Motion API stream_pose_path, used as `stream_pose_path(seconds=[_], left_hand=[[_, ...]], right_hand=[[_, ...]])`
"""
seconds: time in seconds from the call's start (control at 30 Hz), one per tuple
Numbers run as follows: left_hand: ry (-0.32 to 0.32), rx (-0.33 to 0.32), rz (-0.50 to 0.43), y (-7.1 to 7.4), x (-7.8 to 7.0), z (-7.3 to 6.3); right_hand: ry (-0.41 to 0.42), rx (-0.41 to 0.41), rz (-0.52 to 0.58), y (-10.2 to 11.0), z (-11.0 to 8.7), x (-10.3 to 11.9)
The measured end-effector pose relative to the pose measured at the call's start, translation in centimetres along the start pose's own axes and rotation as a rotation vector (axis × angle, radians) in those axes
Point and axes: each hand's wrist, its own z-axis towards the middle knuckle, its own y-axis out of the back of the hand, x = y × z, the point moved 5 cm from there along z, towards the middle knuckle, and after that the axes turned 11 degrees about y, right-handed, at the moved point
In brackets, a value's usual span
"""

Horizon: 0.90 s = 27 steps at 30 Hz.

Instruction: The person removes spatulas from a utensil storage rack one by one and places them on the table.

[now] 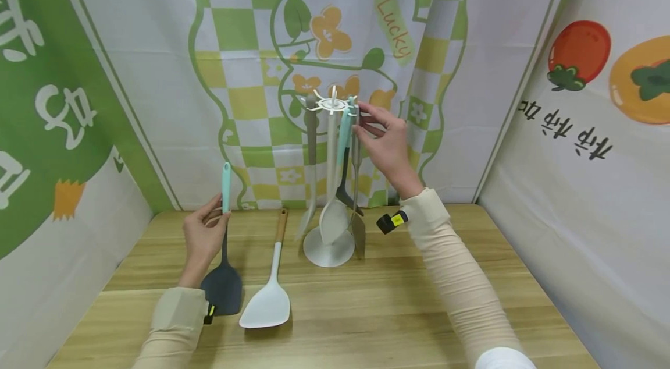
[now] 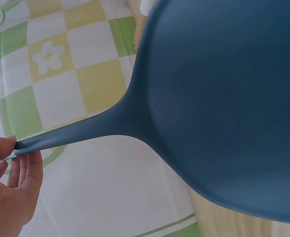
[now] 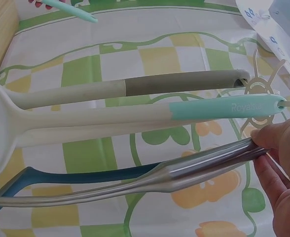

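My left hand [image 1: 204,232] pinches a dark blue spatula [image 1: 222,290] where its shaft meets the mint handle. Its broad blade points down and fills much of the left wrist view. At the white rotating utensil rack [image 1: 333,104], my right hand [image 1: 384,145] pinches the top of a steel turner [image 3: 199,168] between thumb and fingers. My fingers cover the handle's end, so I cannot tell whether it sits on a hook. Beside it hang a white spoon with a mint handle [image 3: 224,107], a grey-brown-handled utensil [image 3: 184,83] and a dark blue utensil [image 3: 95,176].
A white spatula with a wooden handle [image 1: 269,302] lies on the wooden table [image 1: 377,322] between my left hand and the rack's round base [image 1: 328,252]. A patterned curtain [image 1: 235,31] hangs close behind the rack, and printed cloth walls stand at both sides.
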Motion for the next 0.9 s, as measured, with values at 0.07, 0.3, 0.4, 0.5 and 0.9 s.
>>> stream_pose_path(seconds=[0.07, 0.3, 0.4, 0.5, 0.9], left_hand=[[0.002, 0.000, 0.007, -0.1, 0.9, 0.4], [0.010, -0.003, 0.032, -0.3, 3.1, 1.3], [0.016, -0.006, 0.036, -0.4, 3.5, 1.4], [0.025, -0.006, 0.050, -0.3, 3.3, 1.3], [0.060, -0.013, 0.124, -0.6, 4.5, 1.7]], right_hand=[[-0.001, 0.000, -0.002, 0.0, 0.0, 0.0], [0.009, -0.001, -0.008, -0.1, 0.0, 0.1], [0.025, -0.003, -0.002, -0.1, 0.0, 0.1], [0.027, -0.003, -0.001, -0.1, 0.0, 0.1], [0.024, -0.002, -0.013, 0.0, -0.1, -0.3]])
